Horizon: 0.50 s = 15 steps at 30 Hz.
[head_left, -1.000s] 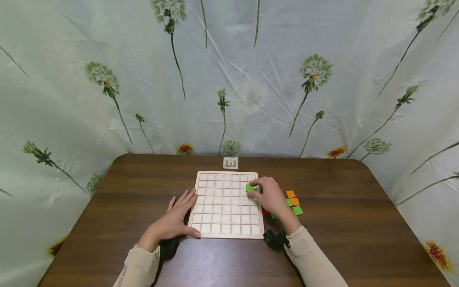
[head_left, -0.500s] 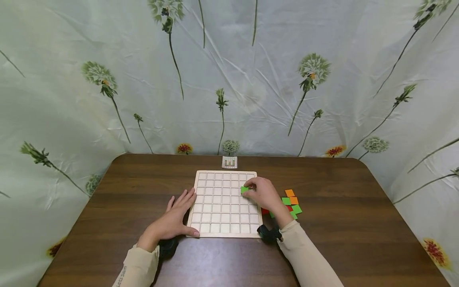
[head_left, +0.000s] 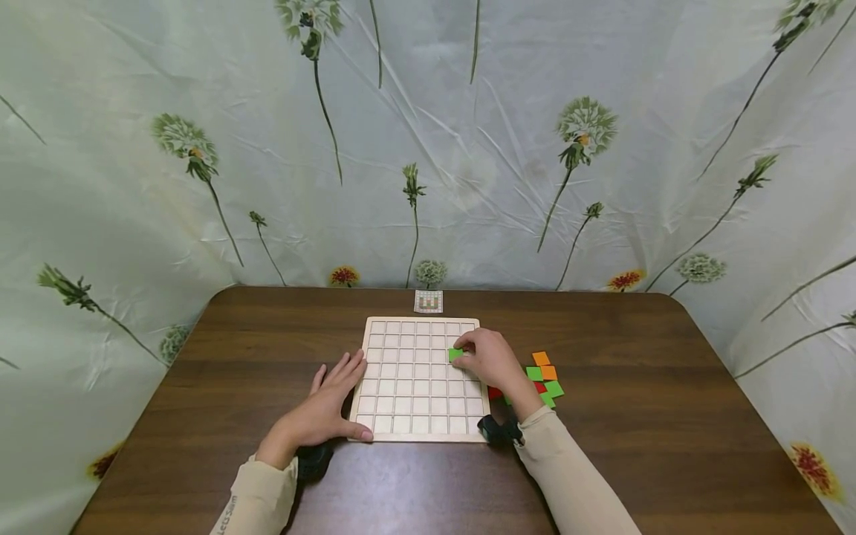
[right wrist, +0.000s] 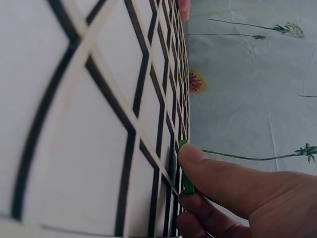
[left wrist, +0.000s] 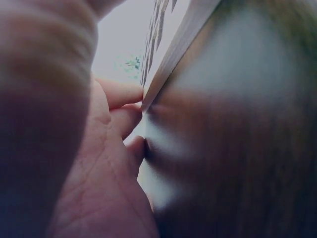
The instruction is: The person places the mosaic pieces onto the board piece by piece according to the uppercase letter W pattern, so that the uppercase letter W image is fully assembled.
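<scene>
A pale wooden grid board (head_left: 412, 386) with square cells lies on the brown table. My right hand (head_left: 491, 360) pinches a green square tile (head_left: 455, 355) between thumb and fingers over the board's upper right cells. In the right wrist view the green tile (right wrist: 186, 171) stands close to the grid's ridges; whether it touches a cell floor I cannot tell. My left hand (head_left: 328, 405) rests spread along the board's left edge, its thumb at the near left corner. The left wrist view has the fingers (left wrist: 126, 94) touching the board's side (left wrist: 171, 59).
Loose orange tiles (head_left: 548, 373), green tiles (head_left: 553, 388) and red tiles (head_left: 495, 393) lie right of the board, partly behind my right forearm. A small card with a coloured grid pattern (head_left: 428, 302) lies beyond the board. A floral curtain (head_left: 468, 186) hangs behind the table.
My right hand has moved a little left and nearer with the green tile, then stayed almost still for the last half second. The left hand has kept its place.
</scene>
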Each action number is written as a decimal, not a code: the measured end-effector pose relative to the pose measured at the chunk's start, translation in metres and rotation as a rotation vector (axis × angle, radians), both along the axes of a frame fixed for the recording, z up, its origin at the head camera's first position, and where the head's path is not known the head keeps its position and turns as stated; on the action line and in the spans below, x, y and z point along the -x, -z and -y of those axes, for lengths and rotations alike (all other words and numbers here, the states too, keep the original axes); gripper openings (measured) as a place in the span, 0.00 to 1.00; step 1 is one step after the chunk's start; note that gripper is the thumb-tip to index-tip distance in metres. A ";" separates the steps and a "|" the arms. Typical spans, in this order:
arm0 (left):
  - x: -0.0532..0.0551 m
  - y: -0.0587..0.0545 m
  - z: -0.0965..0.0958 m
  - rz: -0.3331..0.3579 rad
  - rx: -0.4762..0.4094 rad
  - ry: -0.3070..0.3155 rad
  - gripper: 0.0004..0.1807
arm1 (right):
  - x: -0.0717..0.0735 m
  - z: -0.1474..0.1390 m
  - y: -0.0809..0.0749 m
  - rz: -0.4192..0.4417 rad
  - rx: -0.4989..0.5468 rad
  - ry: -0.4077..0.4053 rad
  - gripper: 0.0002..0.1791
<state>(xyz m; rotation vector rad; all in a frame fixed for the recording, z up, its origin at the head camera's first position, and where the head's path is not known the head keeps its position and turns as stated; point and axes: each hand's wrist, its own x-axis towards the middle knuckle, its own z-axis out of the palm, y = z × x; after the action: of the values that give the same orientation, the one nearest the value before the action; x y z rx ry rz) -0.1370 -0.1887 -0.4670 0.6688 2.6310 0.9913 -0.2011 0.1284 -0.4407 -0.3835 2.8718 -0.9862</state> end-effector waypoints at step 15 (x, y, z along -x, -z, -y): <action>0.001 0.000 0.000 -0.005 0.008 -0.002 0.67 | 0.003 0.002 0.006 0.004 -0.013 0.006 0.11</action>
<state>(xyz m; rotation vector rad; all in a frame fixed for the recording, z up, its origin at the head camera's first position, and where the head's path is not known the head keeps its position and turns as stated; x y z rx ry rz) -0.1377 -0.1886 -0.4672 0.6672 2.6395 0.9799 -0.2042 0.1264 -0.4463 -0.3717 2.8764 -0.9674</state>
